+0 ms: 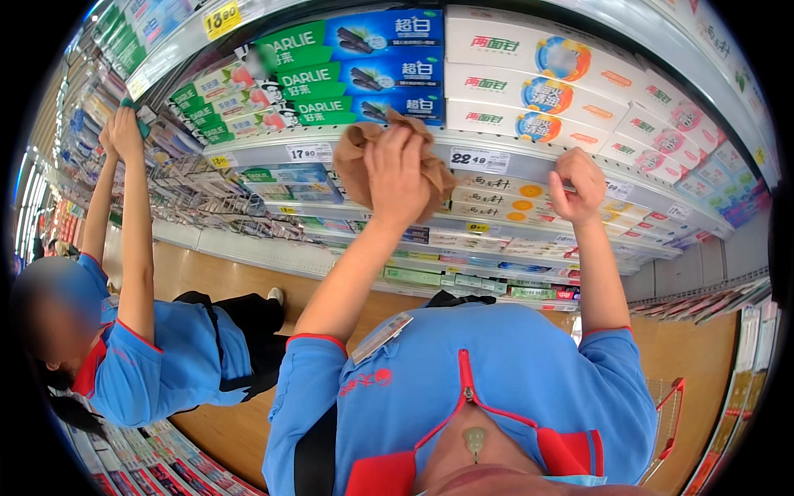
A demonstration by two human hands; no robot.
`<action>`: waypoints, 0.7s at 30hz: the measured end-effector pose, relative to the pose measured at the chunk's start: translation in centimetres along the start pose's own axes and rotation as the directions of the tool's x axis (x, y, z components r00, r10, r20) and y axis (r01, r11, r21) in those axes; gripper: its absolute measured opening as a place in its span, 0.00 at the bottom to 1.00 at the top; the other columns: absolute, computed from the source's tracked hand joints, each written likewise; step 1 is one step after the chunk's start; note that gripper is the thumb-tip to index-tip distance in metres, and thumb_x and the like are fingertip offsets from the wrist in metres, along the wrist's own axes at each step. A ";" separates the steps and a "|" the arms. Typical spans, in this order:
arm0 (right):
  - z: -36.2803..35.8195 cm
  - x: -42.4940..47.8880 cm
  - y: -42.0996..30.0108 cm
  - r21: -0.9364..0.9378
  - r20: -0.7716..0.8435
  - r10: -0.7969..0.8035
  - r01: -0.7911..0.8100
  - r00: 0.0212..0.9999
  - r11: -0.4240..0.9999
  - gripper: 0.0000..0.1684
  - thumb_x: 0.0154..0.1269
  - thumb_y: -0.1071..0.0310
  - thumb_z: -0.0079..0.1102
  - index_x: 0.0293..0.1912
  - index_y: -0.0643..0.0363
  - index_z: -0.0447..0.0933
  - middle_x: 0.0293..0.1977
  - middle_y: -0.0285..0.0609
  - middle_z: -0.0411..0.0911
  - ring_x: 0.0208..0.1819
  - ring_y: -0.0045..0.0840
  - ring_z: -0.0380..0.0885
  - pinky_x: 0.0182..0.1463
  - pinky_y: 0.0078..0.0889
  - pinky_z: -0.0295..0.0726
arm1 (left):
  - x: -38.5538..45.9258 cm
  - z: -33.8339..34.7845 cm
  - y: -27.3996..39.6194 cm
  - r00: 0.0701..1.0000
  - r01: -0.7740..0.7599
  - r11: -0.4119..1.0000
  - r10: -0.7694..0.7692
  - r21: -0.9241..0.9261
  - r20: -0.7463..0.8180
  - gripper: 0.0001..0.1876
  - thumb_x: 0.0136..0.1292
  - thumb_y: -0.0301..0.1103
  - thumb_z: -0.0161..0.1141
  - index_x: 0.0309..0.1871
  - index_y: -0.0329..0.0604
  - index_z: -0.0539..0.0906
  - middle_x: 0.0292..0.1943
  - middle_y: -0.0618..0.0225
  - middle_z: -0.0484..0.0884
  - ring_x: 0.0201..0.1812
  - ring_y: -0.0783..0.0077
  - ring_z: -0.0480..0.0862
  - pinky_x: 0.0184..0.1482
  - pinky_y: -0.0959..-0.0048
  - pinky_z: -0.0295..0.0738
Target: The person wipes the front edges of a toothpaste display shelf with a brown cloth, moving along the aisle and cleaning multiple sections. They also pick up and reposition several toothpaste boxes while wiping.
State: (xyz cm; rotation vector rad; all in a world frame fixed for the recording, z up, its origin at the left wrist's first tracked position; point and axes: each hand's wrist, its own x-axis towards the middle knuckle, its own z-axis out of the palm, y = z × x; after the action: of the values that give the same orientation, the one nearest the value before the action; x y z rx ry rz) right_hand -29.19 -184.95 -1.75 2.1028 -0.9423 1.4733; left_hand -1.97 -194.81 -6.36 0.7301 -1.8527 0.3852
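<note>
My left hand [400, 177] presses a crumpled brown cloth [356, 164] against the front edge of a toothpaste shelf [397, 139]. Above the cloth are stacked blue and green Darlie toothpaste boxes [388, 71]; its top touches or nearly touches the lowest one. Part of the price rail is hidden behind the cloth. To the right, my right hand [580, 186] is curled into a loose fist at the same shelf edge, with nothing visible in it. White toothpaste boxes [490, 84] lie stacked just above, and a price label [479, 161] sits between my hands.
A co-worker in a blue shirt [180, 363] stands at left, both arms raised to the shelving, with a green cloth [142, 127] at the hands. Lower shelves hold more boxes [490, 198]. Behind me at right is a red-handled shopping cart [673, 397]. Wooden-look floor [186, 273] runs between shelves.
</note>
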 end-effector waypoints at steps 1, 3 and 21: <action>0.2 0.3 0.2 0.014 0.004 -0.006 0.006 1.000 1.000 0.13 0.46 0.82 0.64 0.22 0.60 0.67 0.20 0.42 0.69 0.21 0.32 0.69 0.24 0.29 0.65 | 0.0 0.2 0.7 1.000 0.004 1.000 -0.004 -0.014 0.028 0.21 0.59 0.27 0.61 0.57 0.36 0.75 0.59 0.55 0.73 0.64 0.50 0.72 0.64 0.47 0.60; 0.3 0.2 0.1 -0.005 -0.008 -0.017 0.016 1.000 1.000 0.13 0.46 0.82 0.64 0.22 0.60 0.67 0.20 0.43 0.68 0.21 0.33 0.69 0.24 0.30 0.65 | -0.4 0.8 1.3 0.998 -0.001 0.999 0.004 -0.045 0.062 0.22 0.58 0.27 0.60 0.58 0.36 0.75 0.60 0.55 0.73 0.65 0.50 0.71 0.65 0.46 0.59; -0.7 0.1 -0.8 0.007 -0.019 0.117 -0.117 0.993 0.993 0.10 0.49 0.78 0.67 0.27 0.59 0.73 0.23 0.42 0.72 0.26 0.35 0.72 0.30 0.33 0.70 | -0.2 4.1 6.7 0.963 -0.222 0.974 0.213 0.037 0.166 0.27 0.59 0.35 0.61 0.63 0.41 0.75 0.69 0.60 0.69 0.72 0.60 0.67 0.69 0.57 0.59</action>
State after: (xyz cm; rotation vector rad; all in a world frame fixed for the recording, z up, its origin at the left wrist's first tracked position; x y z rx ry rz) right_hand -29.08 -183.99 -1.37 2.0641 -1.0720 1.5525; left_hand -9.19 -191.94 -7.66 0.6100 -2.0911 0.5342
